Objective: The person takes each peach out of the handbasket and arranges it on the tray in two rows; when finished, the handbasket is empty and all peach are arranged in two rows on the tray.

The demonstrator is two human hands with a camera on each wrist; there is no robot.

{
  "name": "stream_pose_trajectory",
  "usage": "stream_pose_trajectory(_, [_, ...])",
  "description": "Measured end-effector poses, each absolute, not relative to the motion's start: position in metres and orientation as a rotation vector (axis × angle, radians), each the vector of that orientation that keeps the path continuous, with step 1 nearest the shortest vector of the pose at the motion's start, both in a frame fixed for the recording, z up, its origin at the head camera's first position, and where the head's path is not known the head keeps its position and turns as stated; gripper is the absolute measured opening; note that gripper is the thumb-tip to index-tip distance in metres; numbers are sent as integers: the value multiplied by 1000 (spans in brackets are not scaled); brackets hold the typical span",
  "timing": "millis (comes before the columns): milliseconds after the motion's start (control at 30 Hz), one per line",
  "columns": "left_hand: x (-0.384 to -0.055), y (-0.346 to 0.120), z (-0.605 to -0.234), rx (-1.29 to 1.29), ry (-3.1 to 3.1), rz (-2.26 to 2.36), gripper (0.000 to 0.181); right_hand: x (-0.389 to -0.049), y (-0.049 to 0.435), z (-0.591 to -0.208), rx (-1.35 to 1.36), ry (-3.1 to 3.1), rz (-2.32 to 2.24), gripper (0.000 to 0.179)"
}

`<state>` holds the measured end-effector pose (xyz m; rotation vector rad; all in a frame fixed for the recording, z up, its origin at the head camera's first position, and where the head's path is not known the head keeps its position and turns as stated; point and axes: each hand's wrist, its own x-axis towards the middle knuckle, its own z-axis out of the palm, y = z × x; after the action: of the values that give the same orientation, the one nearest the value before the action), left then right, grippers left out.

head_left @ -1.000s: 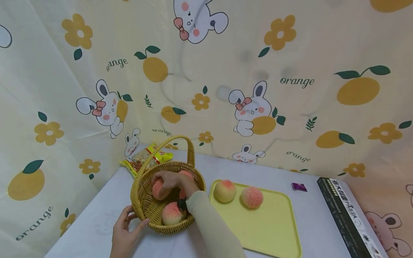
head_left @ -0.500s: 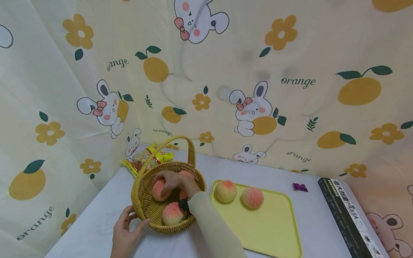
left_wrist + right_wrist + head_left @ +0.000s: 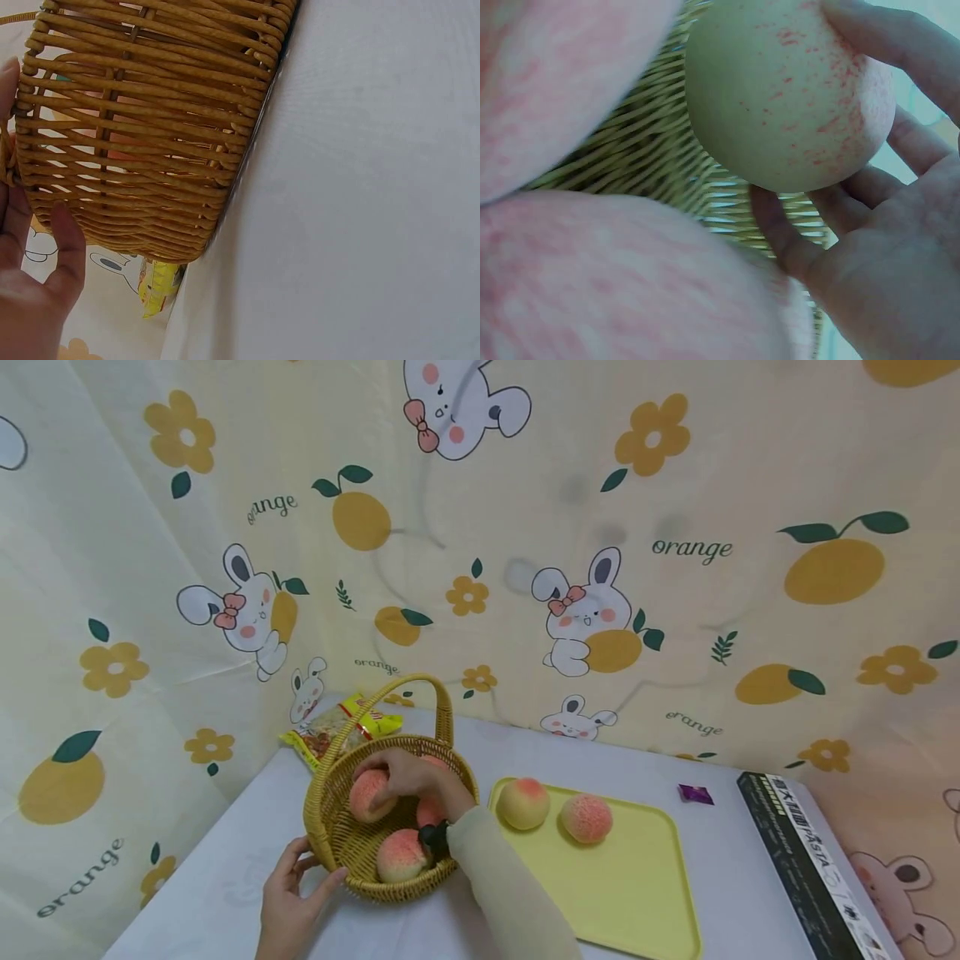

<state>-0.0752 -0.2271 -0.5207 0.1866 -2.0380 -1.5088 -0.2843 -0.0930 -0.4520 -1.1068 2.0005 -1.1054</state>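
Observation:
A wicker basket (image 3: 322,835) with an arched handle stands at the left of the table. My left hand (image 3: 291,897) holds its near left side by the rim, with the thumb against the wall, as the left wrist view also shows on the woven side (image 3: 142,135). Inside the basket, my right hand (image 3: 411,774) grips a pink-and-cream peach (image 3: 367,797), fingers and thumb around it in the right wrist view (image 3: 780,97). Another peach (image 3: 401,857) lies at the basket's front. More peach surface (image 3: 431,811) shows partly hidden under my right wrist.
On the right, a yellow tray (image 3: 630,893) bears two peaches (image 3: 555,812) along its far side. A yellow snack bag (image 3: 322,735) lies behind the basket. Further right are a small purple packet (image 3: 696,794) and a long black-and-white box (image 3: 806,868). A printed curtain (image 3: 480,527) hangs behind.
My right hand and the peach in it have risen slightly inside the basket. My left hand and the basket stay in place.

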Motion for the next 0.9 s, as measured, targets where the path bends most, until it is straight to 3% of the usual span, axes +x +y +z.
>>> stream_pose_trajectory(300, [-74,-228,-521,175,-2058,-1502,52,-288,-54,-427,-1257,2052,-1181,48])
stream_pose_trajectory(900, [-72,-225,-516,189,-2037,-1510,52,-298,92,-404,-1104,2240,-1402,52])
